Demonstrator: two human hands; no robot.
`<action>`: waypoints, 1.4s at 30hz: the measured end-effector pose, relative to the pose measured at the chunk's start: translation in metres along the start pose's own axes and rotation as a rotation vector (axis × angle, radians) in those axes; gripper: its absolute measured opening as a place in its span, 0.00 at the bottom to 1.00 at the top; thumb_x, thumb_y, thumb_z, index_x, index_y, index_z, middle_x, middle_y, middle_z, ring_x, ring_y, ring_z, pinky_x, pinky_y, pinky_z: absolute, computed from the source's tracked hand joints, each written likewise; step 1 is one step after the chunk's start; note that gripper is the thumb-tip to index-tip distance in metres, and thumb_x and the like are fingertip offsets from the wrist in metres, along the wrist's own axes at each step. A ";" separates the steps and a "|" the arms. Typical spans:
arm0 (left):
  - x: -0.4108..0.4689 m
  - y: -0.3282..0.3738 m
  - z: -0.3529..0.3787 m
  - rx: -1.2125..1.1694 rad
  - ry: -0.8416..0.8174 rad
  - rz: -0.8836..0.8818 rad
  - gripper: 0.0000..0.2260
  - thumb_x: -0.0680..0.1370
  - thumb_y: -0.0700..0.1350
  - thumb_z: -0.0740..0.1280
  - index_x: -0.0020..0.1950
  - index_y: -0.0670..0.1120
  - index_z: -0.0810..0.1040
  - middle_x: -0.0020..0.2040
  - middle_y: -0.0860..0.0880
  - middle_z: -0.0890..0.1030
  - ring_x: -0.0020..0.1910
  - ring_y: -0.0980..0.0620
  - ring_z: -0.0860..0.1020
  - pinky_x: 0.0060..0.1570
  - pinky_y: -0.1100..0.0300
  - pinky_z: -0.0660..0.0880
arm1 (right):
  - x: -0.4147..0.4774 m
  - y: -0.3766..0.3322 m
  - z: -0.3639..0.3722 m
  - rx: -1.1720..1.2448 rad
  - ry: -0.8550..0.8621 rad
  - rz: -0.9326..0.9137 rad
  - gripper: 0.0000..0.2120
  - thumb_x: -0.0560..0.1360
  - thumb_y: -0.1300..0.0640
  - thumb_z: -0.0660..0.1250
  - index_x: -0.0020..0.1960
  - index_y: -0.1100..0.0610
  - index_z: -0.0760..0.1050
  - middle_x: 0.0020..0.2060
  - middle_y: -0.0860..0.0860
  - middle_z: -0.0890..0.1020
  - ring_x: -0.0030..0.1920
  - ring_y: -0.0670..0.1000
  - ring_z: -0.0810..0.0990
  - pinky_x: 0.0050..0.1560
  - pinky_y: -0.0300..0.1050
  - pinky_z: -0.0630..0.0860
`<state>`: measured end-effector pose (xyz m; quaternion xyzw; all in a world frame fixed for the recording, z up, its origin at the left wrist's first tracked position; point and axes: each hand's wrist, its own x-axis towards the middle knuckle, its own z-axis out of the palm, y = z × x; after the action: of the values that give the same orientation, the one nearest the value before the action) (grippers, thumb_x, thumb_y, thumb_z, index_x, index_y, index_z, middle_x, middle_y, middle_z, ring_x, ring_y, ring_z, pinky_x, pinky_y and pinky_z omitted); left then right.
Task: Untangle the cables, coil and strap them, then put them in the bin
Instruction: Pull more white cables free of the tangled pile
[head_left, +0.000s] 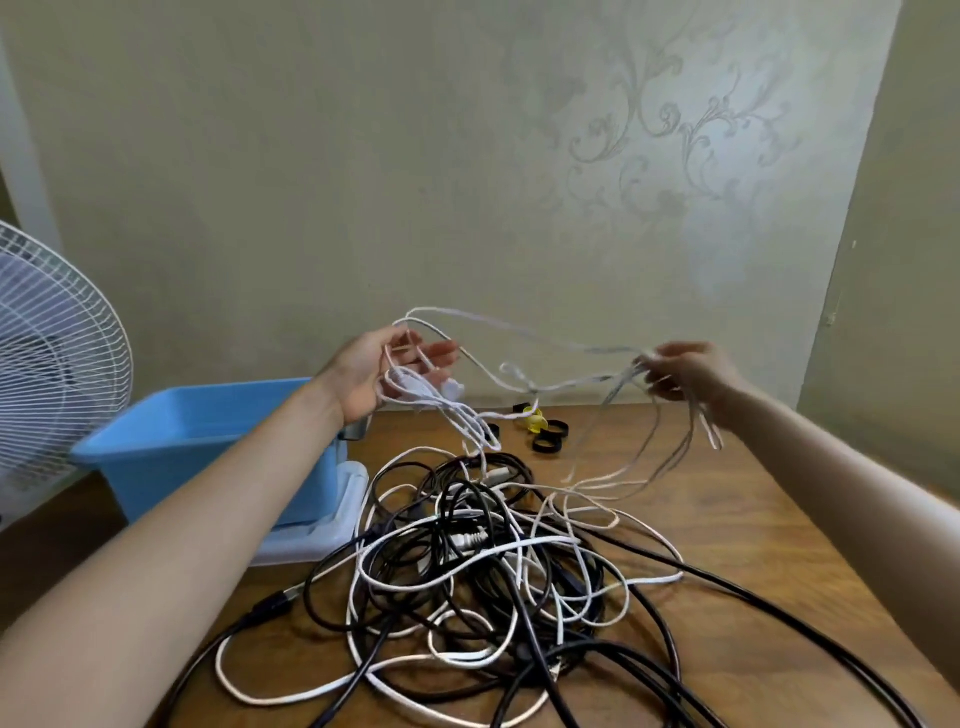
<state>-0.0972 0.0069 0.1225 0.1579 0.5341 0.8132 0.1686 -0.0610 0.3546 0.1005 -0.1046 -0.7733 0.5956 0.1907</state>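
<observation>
Hands are raised above the surface (727, 519) with one white cable (519, 332) strung between them. Left hand (384, 369) has its fingers mostly straight, with loops of that cable hung round the palm and an inline white block lying across it; this grip is loose. Right hand (685, 374) has its fingers curled and pinches several strands of the same cable. A small knot (530, 387) sits mid-span, between the hands. Below, the cable's slack drops into the tangle (493, 571) of black and white leads, which lies on the surface just beside the bin (208, 431). Straps (550, 436) lie near the wall, apart from the tangle.

Risks, as judged:
- Pulling the hands apart would likely tighten the knot instead of freeing it.
- Lifting further could drag the tangle, since the slack is threaded through it; leads could cinch harder or slide off the near edge.
- Loops could slip off the left palm, because no finger closes over them.
- Several strands in one pinch may hide which one runs to the knot.
</observation>
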 end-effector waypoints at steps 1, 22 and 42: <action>0.000 -0.001 0.006 -0.059 -0.018 0.010 0.14 0.84 0.45 0.52 0.42 0.44 0.70 0.47 0.39 0.84 0.47 0.44 0.84 0.45 0.51 0.81 | -0.007 0.003 0.009 -0.143 -0.034 -0.020 0.02 0.75 0.65 0.68 0.43 0.62 0.79 0.31 0.57 0.81 0.26 0.47 0.78 0.29 0.37 0.75; -0.012 -0.033 0.042 1.148 -0.102 0.055 0.20 0.84 0.48 0.50 0.60 0.38 0.77 0.57 0.40 0.78 0.38 0.48 0.78 0.35 0.62 0.78 | -0.085 -0.020 0.122 0.083 -0.400 -0.182 0.04 0.74 0.62 0.70 0.44 0.60 0.74 0.37 0.56 0.81 0.30 0.46 0.77 0.30 0.35 0.72; -0.011 -0.021 0.009 0.540 0.264 0.201 0.18 0.83 0.50 0.54 0.36 0.45 0.70 0.27 0.50 0.79 0.27 0.57 0.76 0.35 0.60 0.71 | -0.061 -0.045 0.080 0.508 -0.372 -0.354 0.10 0.76 0.71 0.61 0.53 0.61 0.74 0.40 0.56 0.85 0.40 0.54 0.84 0.47 0.48 0.82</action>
<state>-0.0810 0.0171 0.1059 0.1418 0.7297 0.6682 -0.0314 -0.0366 0.2482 0.1163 0.1917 -0.6281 0.7355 0.1667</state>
